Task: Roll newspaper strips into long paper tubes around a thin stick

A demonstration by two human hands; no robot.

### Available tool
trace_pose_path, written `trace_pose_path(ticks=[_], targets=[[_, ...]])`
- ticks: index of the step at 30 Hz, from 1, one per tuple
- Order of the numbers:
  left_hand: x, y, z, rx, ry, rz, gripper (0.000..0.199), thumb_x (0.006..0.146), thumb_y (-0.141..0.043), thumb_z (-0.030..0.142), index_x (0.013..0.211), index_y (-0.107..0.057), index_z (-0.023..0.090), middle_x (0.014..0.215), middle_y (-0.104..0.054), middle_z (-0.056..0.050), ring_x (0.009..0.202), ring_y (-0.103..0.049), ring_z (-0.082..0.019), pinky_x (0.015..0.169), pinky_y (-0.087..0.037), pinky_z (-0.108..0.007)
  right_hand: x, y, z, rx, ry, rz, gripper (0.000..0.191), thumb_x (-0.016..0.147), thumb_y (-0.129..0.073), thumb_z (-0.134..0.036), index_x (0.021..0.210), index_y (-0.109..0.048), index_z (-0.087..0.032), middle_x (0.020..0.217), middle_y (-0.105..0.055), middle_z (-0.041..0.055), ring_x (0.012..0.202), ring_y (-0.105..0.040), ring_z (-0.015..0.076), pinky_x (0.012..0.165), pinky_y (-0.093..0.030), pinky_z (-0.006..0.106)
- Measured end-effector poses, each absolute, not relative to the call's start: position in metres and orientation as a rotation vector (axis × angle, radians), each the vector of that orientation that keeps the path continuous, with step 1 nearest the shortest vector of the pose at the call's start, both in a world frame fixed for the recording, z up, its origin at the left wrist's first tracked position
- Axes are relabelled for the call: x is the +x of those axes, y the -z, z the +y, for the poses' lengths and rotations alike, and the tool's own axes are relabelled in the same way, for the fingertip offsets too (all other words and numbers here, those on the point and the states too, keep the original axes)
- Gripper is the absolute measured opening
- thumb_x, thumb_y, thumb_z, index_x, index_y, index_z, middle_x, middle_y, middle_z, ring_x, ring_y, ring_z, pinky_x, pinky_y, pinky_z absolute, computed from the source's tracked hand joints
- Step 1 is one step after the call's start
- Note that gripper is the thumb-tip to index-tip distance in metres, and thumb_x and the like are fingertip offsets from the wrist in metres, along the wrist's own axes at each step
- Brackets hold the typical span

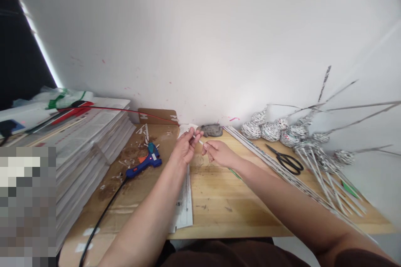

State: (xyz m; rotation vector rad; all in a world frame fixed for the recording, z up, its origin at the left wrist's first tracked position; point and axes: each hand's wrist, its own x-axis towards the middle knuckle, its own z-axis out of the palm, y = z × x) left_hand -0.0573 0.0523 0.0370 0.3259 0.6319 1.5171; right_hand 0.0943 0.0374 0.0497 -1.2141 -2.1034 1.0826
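Observation:
A short length of thin white rolled-paper stick (201, 141) spans the gap between my two hands above the table. My left hand (184, 147) is closed round its upper left end with thumb and fingers. My right hand (219, 153) pinches the lower right end, its fingers curled in. Beneath my left hand and forearm lie strips of printed paper (184, 212). Just behind the hands, by the wall, rests a grey crumpled lump (211, 129), perhaps a cloth. Part of a thin green item (234, 173) shows under my right forearm.
To the left, a blue glue gun (144, 166) lies on stained cardboard (125, 204), its black cord running forward. Beyond it rises a tall paper stack (109, 133). At right are black-handled scissors (286, 160), long paper sticks (250, 146) and several woven paper balls (271, 131).

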Motion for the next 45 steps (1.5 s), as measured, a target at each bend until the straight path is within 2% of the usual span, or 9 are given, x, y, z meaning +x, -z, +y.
trace_pose_path(ticks=[3,9,15,20,26,32,37,42,45], targets=[[-0.0571,-0.0371,0.0525,0.317,-1.509,0.634,0.006,0.079,-0.06,0.009,0.073,-0.062,0.009,0.071,-0.067,-0.007,0.073,-0.069,-0.015,0.062,-0.056,-0.017,0.0952,-0.0501,0.0405,-1.208,-1.496,-2.0,0.043,0.092,-0.028,-0.049,0.08,-0.053,-0.017,0.05,-0.04,-0.0036,0.051,-0.049,0.0134,0.059,-0.044,0.029],[-0.0561,-0.0368,0.0515,0.336,-1.524,0.639,0.006,0.079,-0.06,0.008,0.074,-0.062,0.008,0.071,-0.067,-0.007,0.073,-0.069,-0.016,0.065,-0.057,-0.019,0.0961,-0.0476,0.0339,-1.244,-0.548,-2.239,0.034,0.087,-0.045,-0.049,0.08,-0.057,-0.018,0.065,-0.055,0.0039,0.067,-0.053,0.0169,0.067,-0.039,0.03],[-0.0562,-0.0374,0.0514,0.288,-1.47,0.678,0.002,0.077,-0.063,0.009,0.075,-0.061,0.009,0.073,-0.068,-0.008,0.074,-0.069,-0.017,0.062,-0.056,-0.017,0.0988,-0.0467,0.039,-1.179,-1.274,-2.175,0.043,0.092,-0.031,-0.048,0.08,-0.056,-0.016,0.049,-0.045,-0.0028,0.048,-0.047,0.0118,0.054,-0.04,0.025],[-0.0575,-0.0369,0.0515,0.3,-1.454,0.732,0.006,0.076,-0.065,0.012,0.077,-0.06,0.011,0.077,-0.069,-0.009,0.071,-0.069,-0.017,0.056,-0.056,-0.017,0.1006,-0.0463,0.0352,-1.227,-0.5,-2.299,0.032,0.087,-0.045,-0.047,0.078,-0.057,-0.019,0.063,-0.054,0.0014,0.061,-0.05,0.0149,0.062,-0.035,0.027],[-0.0594,-0.0363,0.0533,0.335,-1.433,0.748,0.005,0.076,-0.065,0.012,0.077,-0.06,0.011,0.074,-0.069,-0.008,0.068,-0.069,-0.016,0.05,-0.053,-0.014,0.1003,-0.0446,0.0383,-1.215,-1.247,-2.224,0.041,0.093,-0.027,-0.046,0.081,-0.054,-0.018,0.052,-0.046,-0.0019,0.052,-0.05,0.0136,0.056,-0.039,0.026],[-0.0585,-0.0374,0.0524,0.316,-1.45,0.745,0.006,0.076,-0.064,0.012,0.075,-0.059,0.011,0.072,-0.068,-0.007,0.066,-0.068,-0.014,0.055,-0.055,-0.016,0.1,-0.0462,0.0344,-1.272,-0.509,-2.319,0.032,0.087,-0.044,-0.047,0.082,-0.057,-0.018,0.066,-0.057,0.0044,0.065,-0.053,0.0167,0.062,-0.038,0.027],[-0.0584,-0.0387,0.0519,0.317,-1.444,0.753,0.006,0.078,-0.062,0.012,0.073,-0.06,0.01,0.07,-0.067,-0.007,0.068,-0.068,-0.015,0.056,-0.056,-0.016,0.0986,-0.045,0.0386,-1.178,-1.422,-2.082,0.042,0.093,-0.028,-0.047,0.081,-0.055,-0.017,0.049,-0.044,-0.0032,0.049,-0.049,0.0128,0.056,-0.043,0.027],[-0.0581,-0.0383,0.0515,0.344,-1.459,0.743,0.006,0.08,-0.059,0.011,0.074,-0.06,0.009,0.071,-0.068,-0.008,0.068,-0.069,-0.015,0.059,-0.056,-0.017,0.098,-0.0457,0.0381,-1.204,-0.921,-2.081,0.032,0.084,-0.05,-0.049,0.075,-0.055,-0.018,0.058,-0.049,-0.0011,0.058,-0.05,0.0135,0.06,-0.04,0.026],[-0.0584,-0.0387,0.0508,0.352,-1.438,0.728,0.006,0.081,-0.058,0.011,0.074,-0.06,0.01,0.071,-0.068,-0.008,0.068,-0.069,-0.016,0.059,-0.056,-0.018,0.097,-0.045,0.0389,-1.209,-1.231,-2.025,0.036,0.088,-0.042,-0.049,0.076,-0.055,-0.018,0.051,-0.044,-0.0027,0.053,-0.05,0.0133,0.057,-0.042,0.027]])
